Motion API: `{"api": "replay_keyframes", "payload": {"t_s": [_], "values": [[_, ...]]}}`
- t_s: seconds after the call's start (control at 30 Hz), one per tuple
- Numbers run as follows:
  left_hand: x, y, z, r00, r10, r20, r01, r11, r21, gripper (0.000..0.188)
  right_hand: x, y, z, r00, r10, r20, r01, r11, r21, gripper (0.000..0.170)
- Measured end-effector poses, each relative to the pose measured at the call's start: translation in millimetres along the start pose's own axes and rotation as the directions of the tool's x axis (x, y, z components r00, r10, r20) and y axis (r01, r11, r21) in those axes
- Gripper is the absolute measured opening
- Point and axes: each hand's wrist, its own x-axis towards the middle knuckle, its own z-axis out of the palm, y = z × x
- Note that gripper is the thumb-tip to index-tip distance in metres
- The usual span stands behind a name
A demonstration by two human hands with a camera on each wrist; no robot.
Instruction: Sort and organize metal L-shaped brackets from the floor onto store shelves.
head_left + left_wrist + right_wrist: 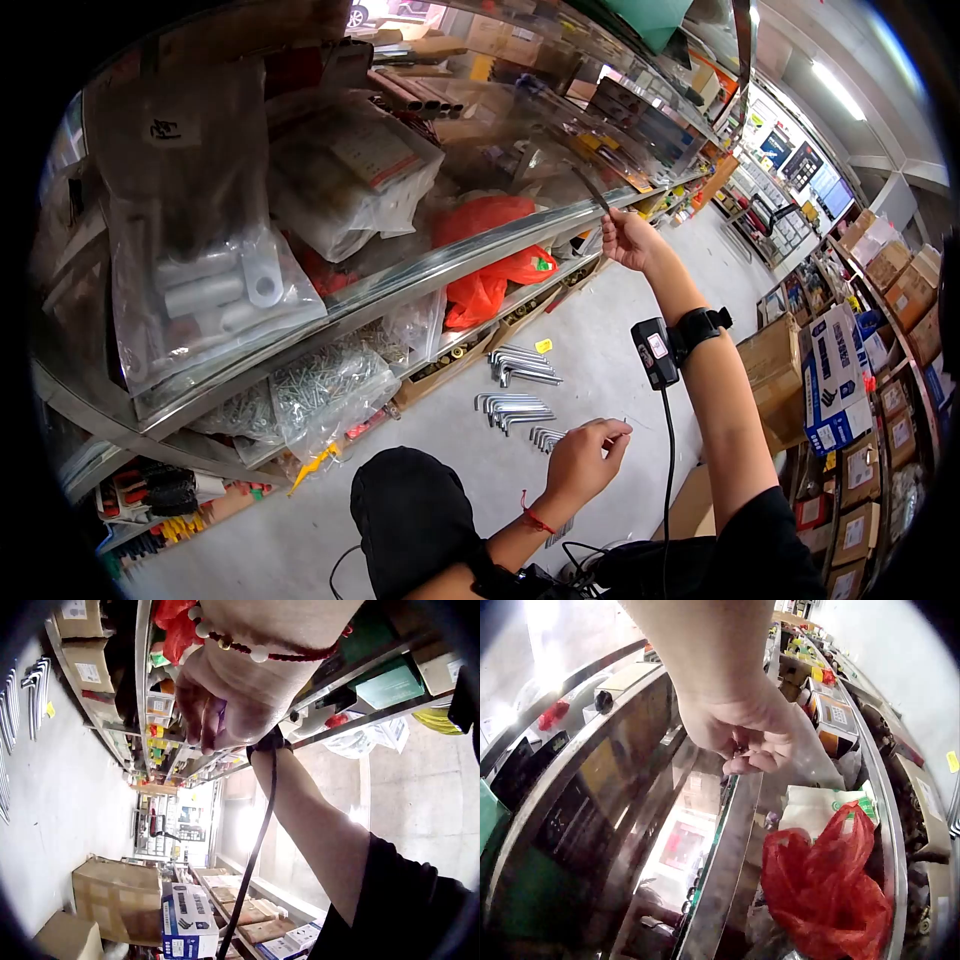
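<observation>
My right hand (628, 240) reaches out over the edge of a metal-framed shelf (400, 270), its fingers curled. A thin dark strip (592, 188) sticks out from the fingertips toward the shelf; its exact kind I cannot tell. In the right wrist view the same hand (742, 735) hangs over the shelf rail, fingers bent in. Lower down, my left hand (590, 460), with a red string bracelet (535, 512), has its fingers loosely bent in the air. Below it, L-shaped chrome hex keys (515, 408) lie in groups on the grey floor.
A red plastic bag (825, 877) lies on the shelf. Bagged metal parts (210, 280) and a clear bag of screws (335, 385) crowd the near shelves. Cardboard boxes (112, 900) and a blue-white box (838, 375) stand across the aisle, by more loaded shelving.
</observation>
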Motion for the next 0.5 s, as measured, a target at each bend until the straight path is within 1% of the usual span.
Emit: {"api": "replay_keyframes", "payload": {"t_s": [0.17,0.27,0.37,0.47,0.5], "values": [[1,-3,0,1.000,0.003,0.002,-0.003,1.000,-0.006,0.009,3,0,0,0.998,-0.032,-0.051,0.031,0.999,-0.033,0.028],[1,-2,-1,1.000,0.005,-0.002,-0.005,1.000,0.000,0.010,1,0,1,0.994,-0.069,-0.090,0.059,0.992,-0.108,0.025],[1,-3,-1,1.000,-0.001,-0.001,0.001,1.000,-0.005,0.010,9,6,-6,0.938,-0.284,-0.198,0.256,0.954,-0.155,0.017],[1,-2,-3,1.000,-0.015,0.024,0.014,1.000,0.014,0.012,0,9,5,0.854,-0.412,-0.319,0.346,0.906,-0.244,0.010],[1,-2,-2,1.000,-0.018,0.025,0.017,1.000,0.015,0.012,1,9,4,0.852,-0.425,-0.307,0.358,0.899,-0.252,0.010]]}}
